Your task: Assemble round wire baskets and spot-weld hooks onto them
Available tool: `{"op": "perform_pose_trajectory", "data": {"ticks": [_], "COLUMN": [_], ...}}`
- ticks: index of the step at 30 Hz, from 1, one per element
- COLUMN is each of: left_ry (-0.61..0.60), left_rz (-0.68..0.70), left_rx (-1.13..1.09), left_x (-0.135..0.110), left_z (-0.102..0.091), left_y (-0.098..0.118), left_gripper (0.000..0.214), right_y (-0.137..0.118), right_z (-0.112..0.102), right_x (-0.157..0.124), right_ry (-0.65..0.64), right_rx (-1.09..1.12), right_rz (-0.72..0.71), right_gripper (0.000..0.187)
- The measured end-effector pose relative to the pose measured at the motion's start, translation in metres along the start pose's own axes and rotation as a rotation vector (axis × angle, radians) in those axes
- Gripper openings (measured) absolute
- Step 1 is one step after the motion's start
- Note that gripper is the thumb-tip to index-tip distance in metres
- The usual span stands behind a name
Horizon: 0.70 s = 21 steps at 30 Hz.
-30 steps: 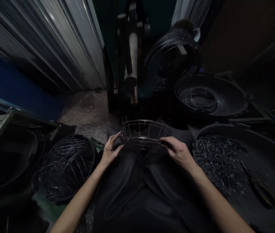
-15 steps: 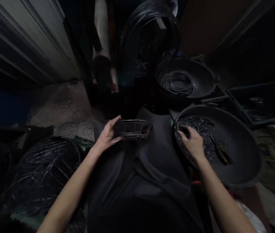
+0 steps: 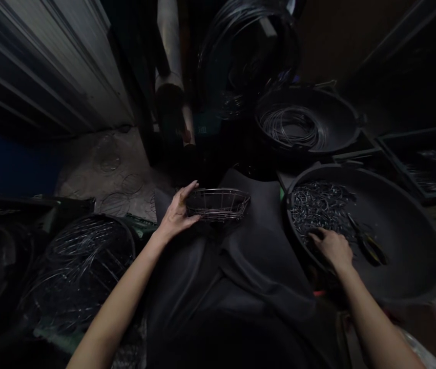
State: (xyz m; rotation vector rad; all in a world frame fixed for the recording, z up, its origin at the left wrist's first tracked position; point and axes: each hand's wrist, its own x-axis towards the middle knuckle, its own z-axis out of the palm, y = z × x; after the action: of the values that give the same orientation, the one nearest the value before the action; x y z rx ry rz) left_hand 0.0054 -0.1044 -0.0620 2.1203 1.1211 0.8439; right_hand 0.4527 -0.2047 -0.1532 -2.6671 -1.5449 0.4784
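Note:
A round wire basket frame [image 3: 221, 203] rests on my dark-clothed lap. My left hand [image 3: 178, 214] grips its left rim, thumb raised. My right hand [image 3: 332, 248] reaches into a wide black basin [image 3: 406, 277] at my right, fingers curled down among a heap of small bent wire pieces [image 3: 319, 207]. What those fingers hold is hidden. Pliers [image 3: 367, 244] lie in the basin just right of that hand.
Another black basin [image 3: 343, 125] with coiled wire sits further back. A large wire coil [image 3: 248, 56] stands behind it. A stack of finished wire frames [image 3: 79, 266] lies at my left. A corrugated metal shutter [image 3: 41, 66] and a dark tray [image 3: 425, 159] border the space.
My right hand left the basket's right rim and went into the basin of wire pieces, then drew nearer to me. My left hand kept hold of the basket. The camera swung right.

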Motion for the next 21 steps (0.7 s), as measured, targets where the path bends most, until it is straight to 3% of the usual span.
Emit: {"op": "perform_pose_trajectory", "data": {"ticks": [4, 7, 9, 12, 14, 17, 19, 21], "left_ry": [0.049, 0.083, 0.070, 0.032, 0.007, -0.062, -0.084, -0.071], "left_rz": [-0.065, -0.090, -0.089, -0.087, -0.093, -0.074, -0.067, -0.076], "left_rx": [0.004, 0.005, 0.018, 0.062, 0.067, 0.026, 0.014, 0.016], "left_x": [0.003, 0.004, 0.005, 0.008, 0.010, 0.011, 0.012, 0.012], "left_z": [-0.006, -0.009, -0.008, -0.005, -0.004, -0.006, -0.009, -0.010], "left_y": [-0.002, 0.000, 0.002, 0.006, 0.008, 0.008, 0.007, 0.008], "left_gripper": [0.087, 0.091, 0.086, 0.071, 0.066, 0.070, 0.071, 0.070], "right_y": [-0.006, -0.021, -0.039, -0.078, -0.102, -0.121, -0.124, -0.126], "right_z": [-0.013, -0.036, -0.054, -0.066, -0.054, -0.017, 0.002, 0.004], "right_x": [-0.001, -0.005, -0.016, -0.039, -0.055, -0.070, -0.074, -0.075], "right_ry": [0.041, 0.100, 0.181, 0.392, 0.449, 0.324, 0.223, 0.141], "right_rx": [0.015, 0.059, 0.148, 0.321, 0.380, 0.444, 0.488, 0.544], "right_rz": [0.102, 0.153, 0.119, -0.075, -0.259, -0.517, -0.589, -0.558], "right_gripper": [0.036, 0.038, 0.040, 0.040, 0.035, 0.029, 0.028, 0.028]}}
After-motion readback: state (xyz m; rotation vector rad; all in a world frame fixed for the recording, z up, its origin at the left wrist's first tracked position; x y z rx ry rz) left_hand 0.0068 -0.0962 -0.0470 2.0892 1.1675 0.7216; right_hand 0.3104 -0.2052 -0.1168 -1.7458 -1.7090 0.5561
